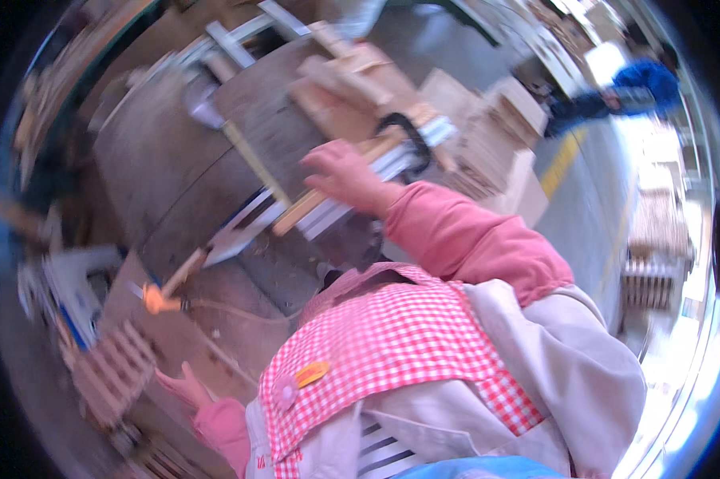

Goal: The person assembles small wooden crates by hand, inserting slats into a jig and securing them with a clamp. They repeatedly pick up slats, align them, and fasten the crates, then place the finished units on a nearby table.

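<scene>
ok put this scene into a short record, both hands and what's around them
left hand: open, beside a slatted wooden piece
right hand: at a wooden strip; grip unclear, blurred
black curved clamp: just beyond the right hand
orange tool: left side, kind unclear
wood stack: right of the clamp
another person: upper right, blue clothing

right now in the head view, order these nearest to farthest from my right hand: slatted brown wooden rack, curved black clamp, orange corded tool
1. Curved black clamp: just to the right of your right hand.
2. Orange corded tool: off to the lower left.
3. Slatted brown wooden rack: lower left, beyond the tool.
</scene>
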The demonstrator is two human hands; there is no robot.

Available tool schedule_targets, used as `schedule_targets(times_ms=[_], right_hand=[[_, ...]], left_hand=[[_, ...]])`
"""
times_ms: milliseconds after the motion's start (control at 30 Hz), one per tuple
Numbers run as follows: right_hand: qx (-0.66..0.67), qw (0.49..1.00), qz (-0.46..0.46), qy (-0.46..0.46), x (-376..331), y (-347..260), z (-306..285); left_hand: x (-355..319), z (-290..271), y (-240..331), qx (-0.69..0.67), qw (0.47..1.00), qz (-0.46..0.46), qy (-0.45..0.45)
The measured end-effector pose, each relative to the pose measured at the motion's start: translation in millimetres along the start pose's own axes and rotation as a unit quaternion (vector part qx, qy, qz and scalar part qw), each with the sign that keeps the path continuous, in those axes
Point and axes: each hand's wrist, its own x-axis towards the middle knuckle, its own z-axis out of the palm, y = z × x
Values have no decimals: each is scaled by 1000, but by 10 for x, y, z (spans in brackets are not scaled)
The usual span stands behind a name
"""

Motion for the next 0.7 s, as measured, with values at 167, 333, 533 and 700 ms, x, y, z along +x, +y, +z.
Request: schedule_targets(times_ms=[167,333,533,700], right_hand=[[92,988,79,92,-570,-112,-615],[20,933,271,235,-1610,473,-1312],[-147,822,475,279,-2839,1472,-1743],[179,600,722,293,-3093,1683,-1766]], left_hand=[[305,20,1915,-219,958,158,-94],[273,-118,3555,-351,857,338,-166],[-13,30,4491,-384,794,419,-216],[-140,206,4577,-340,813,430,-197]])
